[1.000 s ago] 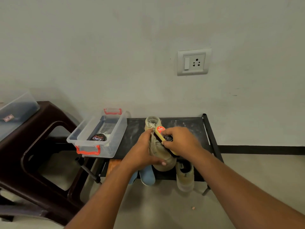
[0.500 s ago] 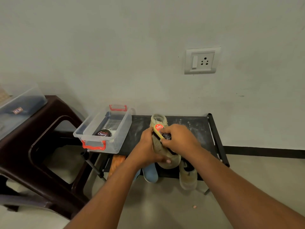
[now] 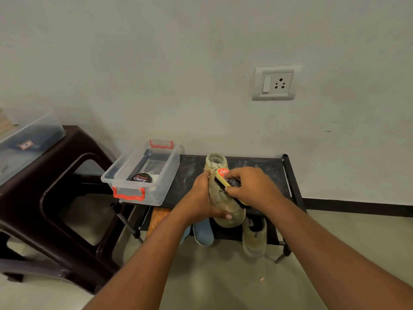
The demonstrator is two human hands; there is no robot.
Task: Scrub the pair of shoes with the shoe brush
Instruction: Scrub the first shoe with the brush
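Fingers (image 3: 232,193) of the right hand (image 3: 252,186) curl round the yellow-backed shoe brush (image 3: 224,174), and from my remote seat I see its dark bristles laid against the upper side of the tan shoe (image 3: 223,204). The left hand (image 3: 199,198) grips that same shoe from its left side, fingers wrapped about it, one fingertip showing under the toe end. The shoe lies lengthwise, collar toward the wall and toe toward me, over the front part of the black surface (image 3: 263,171); I cannot tell whether it rests on it or is held just above. On the lower shelf (image 3: 228,233) beneath, a second tan shoe (image 3: 254,238) pokes out toe first, with a blue shoe (image 3: 203,233) to its left. At the surface's left end stands a clear box (image 3: 165,182) with red handles, a dark polish tin (image 3: 142,177) inside it. Left of that stands a brown stool (image 3: 73,148) carrying a second clear container (image 3: 33,135). A wall socket (image 3: 276,82) sits high on the pale wall, above and to the right of the hands.
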